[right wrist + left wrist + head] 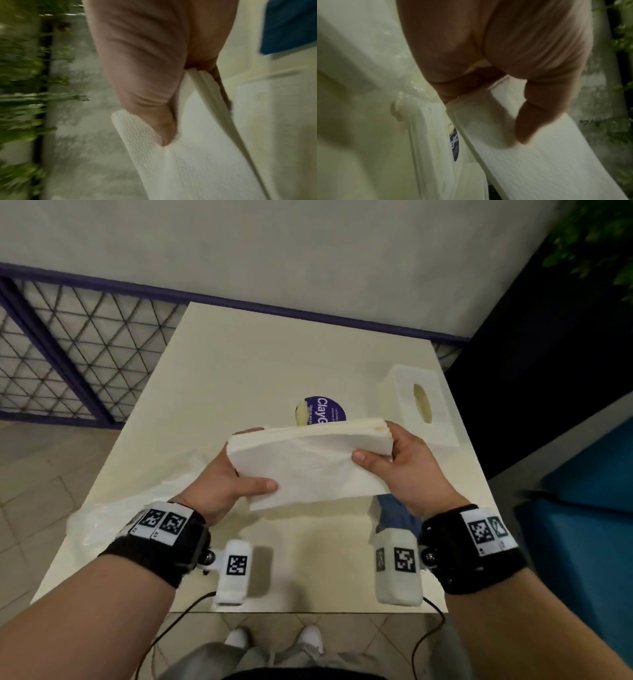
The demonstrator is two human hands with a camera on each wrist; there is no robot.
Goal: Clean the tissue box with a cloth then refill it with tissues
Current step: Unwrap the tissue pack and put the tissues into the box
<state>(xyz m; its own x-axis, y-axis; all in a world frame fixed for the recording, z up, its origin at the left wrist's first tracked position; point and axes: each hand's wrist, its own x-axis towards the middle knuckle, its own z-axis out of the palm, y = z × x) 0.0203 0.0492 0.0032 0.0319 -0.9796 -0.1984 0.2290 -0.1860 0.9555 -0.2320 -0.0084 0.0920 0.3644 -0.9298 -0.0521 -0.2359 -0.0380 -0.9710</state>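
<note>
Head view: left hand and right hand are both holding the tissue stack up off the bench, one at each end. Thumbs are lying on top, fingers are curling under. Tissue box is lying on its side at the bench's far right edge, oval slot showing, just beyond the right hand and not touching the stack. Purple round sticker is sitting on the bench behind the stack with a small yellowish lump on it. Clear plastic wrapper is lying at the bench's left edge. Blue cloth is showing under the right wrist.

Left wrist view: blurred; thumb is pressing onto the top sheet, fingers are wrapping beneath.

Right wrist view: blurred; thumb is pinching the embossed stack from above, fingers are partly showing behind its edge.
</note>
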